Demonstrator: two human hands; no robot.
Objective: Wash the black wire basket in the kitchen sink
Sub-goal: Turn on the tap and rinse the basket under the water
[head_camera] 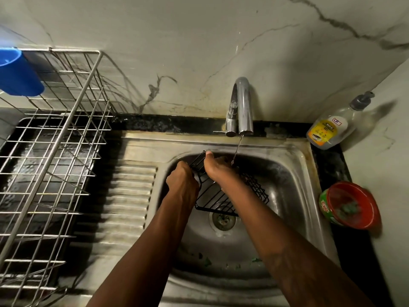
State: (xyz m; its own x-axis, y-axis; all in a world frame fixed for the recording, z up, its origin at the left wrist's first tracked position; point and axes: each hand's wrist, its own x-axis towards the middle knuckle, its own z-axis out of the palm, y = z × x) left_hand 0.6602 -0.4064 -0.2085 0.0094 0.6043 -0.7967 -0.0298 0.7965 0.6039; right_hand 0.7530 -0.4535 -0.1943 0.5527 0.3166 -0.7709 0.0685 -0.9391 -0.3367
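Observation:
The black wire basket [214, 199] is tilted inside the steel sink [287, 173], above the drain [222, 220]. My left hand [182, 181] grips its left edge. My right hand [218, 168] lies over the basket's upper part, thumb up at the far rim, fingers hidden on the far side. A thin stream of water [237, 149] falls from the chrome tap [240, 107] onto the basket just right of my right hand.
A steel dish rack [51, 151] with a blue cup [16, 72] stands on the left. The ribbed drainboard [130, 191] lies between rack and bowl. A pump soap bottle [336, 125] and a red tub [350, 204] sit on the right counter. Green scraps lie in the sink's near part.

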